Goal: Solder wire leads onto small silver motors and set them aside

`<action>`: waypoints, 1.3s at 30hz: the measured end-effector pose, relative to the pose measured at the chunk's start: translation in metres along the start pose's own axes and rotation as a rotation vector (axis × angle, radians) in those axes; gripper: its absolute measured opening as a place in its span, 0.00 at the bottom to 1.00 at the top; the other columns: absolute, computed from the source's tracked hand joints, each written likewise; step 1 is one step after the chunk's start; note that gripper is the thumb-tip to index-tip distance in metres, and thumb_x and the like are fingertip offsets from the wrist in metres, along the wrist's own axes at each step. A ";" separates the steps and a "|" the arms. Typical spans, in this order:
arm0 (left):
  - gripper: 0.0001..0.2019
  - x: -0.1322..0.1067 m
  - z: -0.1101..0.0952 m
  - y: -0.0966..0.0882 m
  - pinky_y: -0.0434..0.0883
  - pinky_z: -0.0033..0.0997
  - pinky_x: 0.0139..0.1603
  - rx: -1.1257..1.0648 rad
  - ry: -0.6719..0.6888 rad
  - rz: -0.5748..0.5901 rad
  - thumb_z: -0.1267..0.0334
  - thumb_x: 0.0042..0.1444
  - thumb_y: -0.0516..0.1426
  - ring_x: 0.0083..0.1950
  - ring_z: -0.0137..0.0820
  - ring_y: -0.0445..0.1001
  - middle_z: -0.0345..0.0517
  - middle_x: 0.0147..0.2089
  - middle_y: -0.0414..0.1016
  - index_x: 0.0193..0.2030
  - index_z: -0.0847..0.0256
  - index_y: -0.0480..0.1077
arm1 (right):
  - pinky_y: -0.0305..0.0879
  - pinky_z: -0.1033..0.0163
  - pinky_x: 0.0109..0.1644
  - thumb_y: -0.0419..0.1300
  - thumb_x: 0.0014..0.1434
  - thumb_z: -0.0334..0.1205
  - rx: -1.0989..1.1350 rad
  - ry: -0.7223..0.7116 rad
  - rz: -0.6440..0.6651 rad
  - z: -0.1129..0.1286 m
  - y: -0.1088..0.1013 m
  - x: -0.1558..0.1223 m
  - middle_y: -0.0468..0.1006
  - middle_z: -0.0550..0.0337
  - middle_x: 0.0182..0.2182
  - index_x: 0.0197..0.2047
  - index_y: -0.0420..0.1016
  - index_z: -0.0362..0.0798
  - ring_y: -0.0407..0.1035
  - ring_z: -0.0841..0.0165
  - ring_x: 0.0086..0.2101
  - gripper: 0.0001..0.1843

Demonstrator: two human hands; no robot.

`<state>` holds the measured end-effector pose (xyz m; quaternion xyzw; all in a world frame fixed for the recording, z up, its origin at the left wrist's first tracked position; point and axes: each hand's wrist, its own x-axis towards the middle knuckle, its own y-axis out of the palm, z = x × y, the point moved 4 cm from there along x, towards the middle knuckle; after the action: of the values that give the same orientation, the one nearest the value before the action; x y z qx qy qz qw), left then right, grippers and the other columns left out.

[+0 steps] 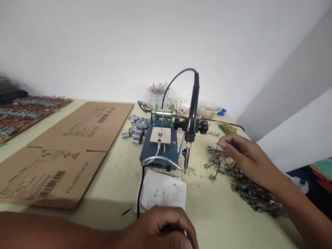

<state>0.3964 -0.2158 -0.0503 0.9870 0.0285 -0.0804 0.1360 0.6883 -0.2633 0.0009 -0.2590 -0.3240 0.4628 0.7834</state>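
Note:
My right hand is over a heap of small green circuit boards with wires. Its thumb and forefinger are pinched together on what looks like a thin wire by the heap's near-left end. At the bottom edge, my left hand is curled closed; whatever its fingers hold is hidden. Between the hands and the wall stands a dark blue solder feeder with a solder reel on top. A black soldering iron is clamped upright beside it, tip down. A curved metal tube leads to the tip.
Small metal motors lie piled left of the feeder. A speckled white cloth lies before it. Flattened cardboard covers the left side, with another board of parts beyond. Tubs stand at the back near the wall.

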 end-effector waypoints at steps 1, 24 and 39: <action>0.22 0.000 0.003 -0.002 0.57 0.25 0.21 -0.115 -0.042 -0.083 0.36 0.61 0.62 0.21 0.24 0.59 0.33 0.23 0.65 0.39 0.56 0.73 | 0.64 0.58 0.35 0.57 0.71 0.56 -0.014 -0.027 0.029 0.003 0.003 -0.002 0.75 0.60 0.32 0.41 0.75 0.55 0.69 0.63 0.33 0.15; 0.17 -0.007 0.007 -0.012 0.59 0.15 0.20 -0.305 -0.199 -0.273 0.63 0.53 0.70 0.19 0.16 0.61 0.26 0.23 0.65 0.37 0.58 0.64 | 0.65 0.57 0.41 0.55 0.74 0.45 -0.031 -0.146 0.302 0.027 0.049 -0.021 0.80 0.59 0.35 0.42 0.76 0.53 0.74 0.65 0.36 0.11; 0.16 0.006 0.001 -0.029 0.69 0.16 0.18 -0.376 -0.138 -0.389 0.55 0.64 0.64 0.22 0.22 0.70 0.36 0.29 0.71 0.50 0.65 0.72 | 0.54 0.65 0.30 0.61 0.71 0.50 0.375 0.107 0.374 0.034 0.077 -0.038 0.65 0.68 0.27 0.38 0.74 0.54 0.59 0.72 0.28 0.12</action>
<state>0.4000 -0.1880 -0.0594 0.9126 0.2225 -0.1654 0.3005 0.6061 -0.2599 -0.0408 -0.1887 -0.1370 0.6372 0.7345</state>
